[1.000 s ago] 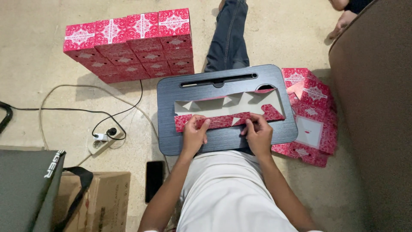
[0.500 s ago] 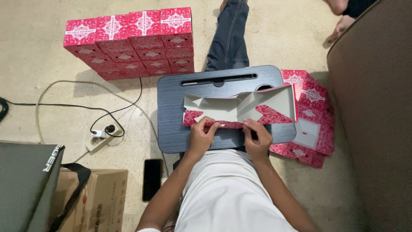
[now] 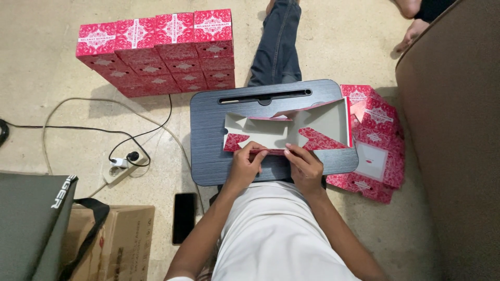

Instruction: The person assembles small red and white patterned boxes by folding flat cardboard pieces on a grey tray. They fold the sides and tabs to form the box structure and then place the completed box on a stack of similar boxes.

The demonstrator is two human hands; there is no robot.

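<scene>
Red carton blank [image 3: 291,132] lies lengthwise left-right, hands pinching near edge.

Speckled beige stone floor [image 3: 62,78], brown sofa side [image 3: 458,156] at right, white power strip [image 3: 121,167] with trailing cables, evenly lit

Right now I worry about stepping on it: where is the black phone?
In the head view the flat black phone lies on the floor at the person's left, between the brown cardboard box and the white shirt.

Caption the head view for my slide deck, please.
Both hands, left hand and right hand, fold a red patterned box blank on a grey lap tray.
</scene>
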